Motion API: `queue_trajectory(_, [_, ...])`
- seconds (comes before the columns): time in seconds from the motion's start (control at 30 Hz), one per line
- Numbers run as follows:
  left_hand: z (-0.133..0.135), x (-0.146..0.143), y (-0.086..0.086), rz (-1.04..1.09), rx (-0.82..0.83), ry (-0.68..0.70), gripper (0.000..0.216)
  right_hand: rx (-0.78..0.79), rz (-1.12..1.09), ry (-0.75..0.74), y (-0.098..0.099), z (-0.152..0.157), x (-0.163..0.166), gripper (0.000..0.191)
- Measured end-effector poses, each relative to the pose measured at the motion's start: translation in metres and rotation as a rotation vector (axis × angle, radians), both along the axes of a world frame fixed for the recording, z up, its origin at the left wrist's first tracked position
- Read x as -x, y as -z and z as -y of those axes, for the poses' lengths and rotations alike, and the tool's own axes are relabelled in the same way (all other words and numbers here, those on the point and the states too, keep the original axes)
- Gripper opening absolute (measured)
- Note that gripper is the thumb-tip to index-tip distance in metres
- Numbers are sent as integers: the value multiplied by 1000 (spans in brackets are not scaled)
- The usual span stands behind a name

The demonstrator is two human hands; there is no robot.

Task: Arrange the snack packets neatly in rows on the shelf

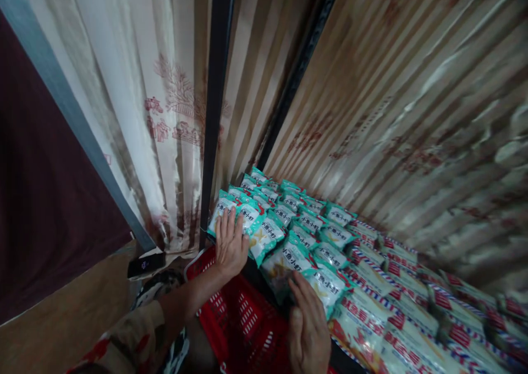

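Rows of green-and-white snack bags (307, 220) stand packed on a shelf, printed with dark characters. My left hand (231, 245) lies with fingers stretched against a front bag (249, 215) at the left end of the rows. Near another front bag (292, 258), my right hand (309, 327) is raised with its fingers extended, the tips at or close to the bag's lower edge. Whether those fingertips touch it I cannot tell. Neither hand grips anything.
A red plastic basket (247, 313) sits below the shelf, under my hands. Red-and-white snack bags (367, 319) fill the shelf to the right. Pleated printed sheeting (371, 115) hangs behind, with a dark post (218, 88). A phone-like black device (146, 265) lies at lower left.
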State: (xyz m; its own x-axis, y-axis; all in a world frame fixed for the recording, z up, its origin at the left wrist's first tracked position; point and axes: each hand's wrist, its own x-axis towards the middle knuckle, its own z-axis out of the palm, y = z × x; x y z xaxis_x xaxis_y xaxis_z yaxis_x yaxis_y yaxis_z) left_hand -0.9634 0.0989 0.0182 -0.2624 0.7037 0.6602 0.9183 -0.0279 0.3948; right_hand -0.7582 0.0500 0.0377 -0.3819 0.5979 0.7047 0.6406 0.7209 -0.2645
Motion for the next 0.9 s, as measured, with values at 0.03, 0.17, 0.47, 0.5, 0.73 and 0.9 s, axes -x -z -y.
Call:
queue_trajectory(0.03, [0,0,-1,-3,-10,1,53,1,-7,-13,-2,0,2,38])
queue_trajectory(0.17, [2,5,-3,19,-64,-11,54,84,-52,-37,-17,-5,26,40])
queue_trajectory(0.47, [-4,19,0,126,-87,-11,53,417,-218,13,-50,-78,103,54])
queue_trajectory(0.5, [-4,19,0,131,-94,-8,53,433,-222,2,-51,-84,108,54])
queue_trajectory(0.73, [-5,18,4,147,-92,-3,54,474,-194,-28,-53,-102,123,55])
queue_trajectory(0.9, [-7,18,7,118,-104,-4,56,502,-116,12,-53,-106,131,56])
